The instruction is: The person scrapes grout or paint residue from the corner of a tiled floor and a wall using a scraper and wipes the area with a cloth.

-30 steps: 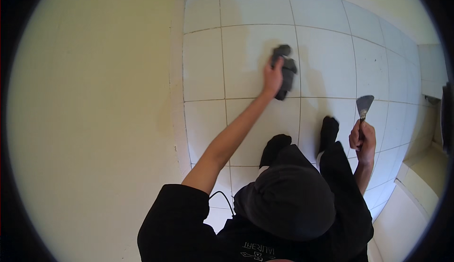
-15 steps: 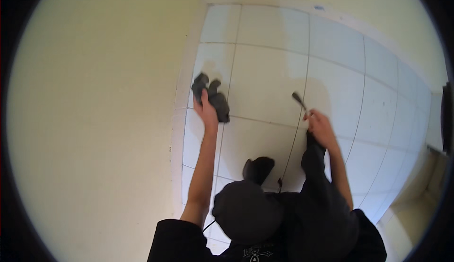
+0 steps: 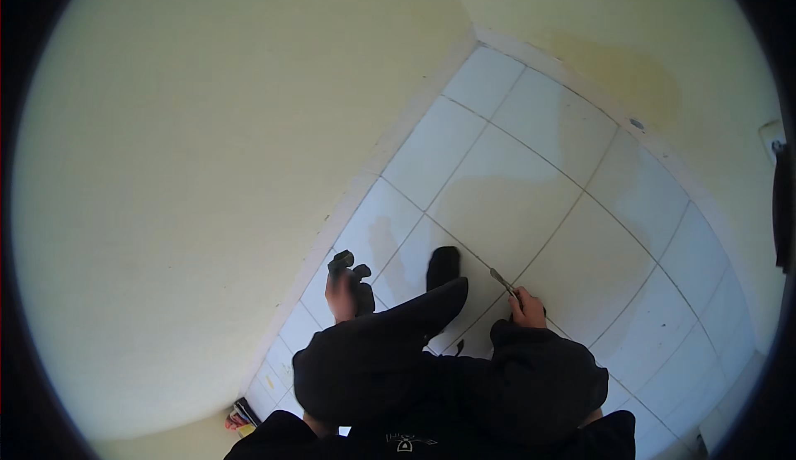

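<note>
dark grey and lumpy, sits gripped as a bundle in the half-curled left hand, near the wall. grips a scraper in the right hand, fully curled round the handle, with long axis slanting up and left toward the black-socked foot. cannot make out the bundle's kind behind fingers and trouser leg, nor any contact between blade and tiles.
</note>
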The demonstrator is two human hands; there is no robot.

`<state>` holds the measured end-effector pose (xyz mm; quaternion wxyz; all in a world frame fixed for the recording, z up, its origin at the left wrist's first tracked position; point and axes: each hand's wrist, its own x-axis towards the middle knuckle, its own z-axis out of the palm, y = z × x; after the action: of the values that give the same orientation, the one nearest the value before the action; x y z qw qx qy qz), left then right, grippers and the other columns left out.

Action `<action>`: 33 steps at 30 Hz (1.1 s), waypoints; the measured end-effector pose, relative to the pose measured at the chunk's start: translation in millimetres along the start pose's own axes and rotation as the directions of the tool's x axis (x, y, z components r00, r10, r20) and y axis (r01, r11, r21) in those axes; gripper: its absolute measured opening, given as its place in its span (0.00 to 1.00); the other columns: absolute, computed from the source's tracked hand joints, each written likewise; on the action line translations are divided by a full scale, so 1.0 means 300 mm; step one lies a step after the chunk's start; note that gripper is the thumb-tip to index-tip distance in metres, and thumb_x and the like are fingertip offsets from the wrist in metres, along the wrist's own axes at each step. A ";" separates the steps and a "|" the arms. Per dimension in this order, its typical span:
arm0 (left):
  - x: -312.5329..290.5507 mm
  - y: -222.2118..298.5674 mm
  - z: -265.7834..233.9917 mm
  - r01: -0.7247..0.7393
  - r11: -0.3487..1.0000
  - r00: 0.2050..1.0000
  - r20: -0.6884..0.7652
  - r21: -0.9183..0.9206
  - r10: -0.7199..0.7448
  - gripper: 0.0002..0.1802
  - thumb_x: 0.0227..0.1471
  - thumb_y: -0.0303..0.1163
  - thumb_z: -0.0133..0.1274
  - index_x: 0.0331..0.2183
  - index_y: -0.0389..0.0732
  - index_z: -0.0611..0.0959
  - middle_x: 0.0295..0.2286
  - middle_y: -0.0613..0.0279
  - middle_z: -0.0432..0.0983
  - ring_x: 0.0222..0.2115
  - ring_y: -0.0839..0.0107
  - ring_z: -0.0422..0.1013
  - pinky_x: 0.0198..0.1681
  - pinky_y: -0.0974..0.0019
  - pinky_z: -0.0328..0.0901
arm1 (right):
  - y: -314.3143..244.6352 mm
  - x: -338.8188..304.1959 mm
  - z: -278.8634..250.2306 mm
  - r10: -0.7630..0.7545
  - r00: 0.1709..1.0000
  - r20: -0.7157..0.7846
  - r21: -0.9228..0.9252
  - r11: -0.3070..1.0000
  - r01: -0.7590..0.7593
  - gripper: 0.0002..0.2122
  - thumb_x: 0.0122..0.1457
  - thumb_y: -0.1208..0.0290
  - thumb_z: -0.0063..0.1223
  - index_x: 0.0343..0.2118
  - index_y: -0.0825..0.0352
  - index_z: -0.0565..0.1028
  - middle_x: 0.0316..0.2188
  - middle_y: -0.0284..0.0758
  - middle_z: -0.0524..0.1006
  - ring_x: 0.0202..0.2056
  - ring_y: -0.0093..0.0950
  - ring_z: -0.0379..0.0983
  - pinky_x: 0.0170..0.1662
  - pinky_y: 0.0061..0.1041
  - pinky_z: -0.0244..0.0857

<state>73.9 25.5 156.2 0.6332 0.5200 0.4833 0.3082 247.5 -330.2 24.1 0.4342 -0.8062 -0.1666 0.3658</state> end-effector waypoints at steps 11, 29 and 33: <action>0.416 -0.331 0.234 -0.277 0.450 0.960 0.225 0.849 0.165 0.27 0.59 0.42 0.49 0.50 0.28 0.73 0.40 0.39 0.73 0.43 0.46 0.70 0.46 0.53 0.64 | 0.104 -0.018 -0.016 -0.232 0.968 -0.097 -0.219 0.954 0.207 0.08 0.58 0.66 0.52 0.37 0.62 0.72 0.17 0.41 0.75 0.21 0.43 0.74 0.25 0.40 0.67; 0.908 -0.321 1.332 -0.624 0.255 0.751 0.476 0.739 0.458 0.26 0.53 0.45 0.49 0.51 0.45 0.77 0.43 0.55 0.72 0.41 0.50 0.73 0.42 0.50 0.68 | 0.080 -0.029 0.058 0.165 0.918 -0.361 0.098 0.985 -0.139 0.10 0.56 0.66 0.53 0.39 0.64 0.73 0.21 0.45 0.76 0.24 0.45 0.75 0.30 0.39 0.69; 0.899 -0.316 1.610 -0.768 0.271 0.638 0.654 0.580 0.407 0.24 0.51 0.45 0.51 0.49 0.48 0.79 0.43 0.59 0.73 0.39 0.53 0.74 0.40 0.53 0.69 | 0.064 -0.021 0.028 0.112 0.923 -0.367 0.023 0.993 -0.112 0.08 0.55 0.70 0.53 0.37 0.66 0.73 0.18 0.44 0.74 0.21 0.44 0.73 0.26 0.36 0.66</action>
<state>606.2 66.6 -17.0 0.2220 0.9423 0.1992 0.1520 236.2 -339.9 8.1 0.4369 -0.8682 -0.0357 0.2326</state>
